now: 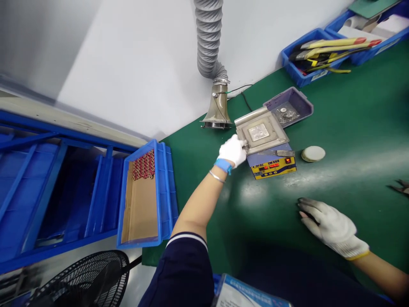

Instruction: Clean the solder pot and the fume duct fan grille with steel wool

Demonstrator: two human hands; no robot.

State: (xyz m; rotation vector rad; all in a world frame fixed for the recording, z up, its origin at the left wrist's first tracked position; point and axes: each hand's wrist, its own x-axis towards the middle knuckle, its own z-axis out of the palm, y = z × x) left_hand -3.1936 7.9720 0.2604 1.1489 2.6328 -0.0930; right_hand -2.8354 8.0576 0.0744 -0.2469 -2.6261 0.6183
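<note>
Beside the left hand [233,152] (its grip I can't tell), the machine [271,164], marked "CM", faces the wearer lengthwise-on; the right hand [330,226] lies released.

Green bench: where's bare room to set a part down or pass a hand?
Widest: right of the pale disc, between the tool bin and right hand. Also between the parts bin and left forearm. Narrower: between the yellow-fronted unit and right hand. Crowded: around that unit, with the left hand, purple tray and disc.
</note>
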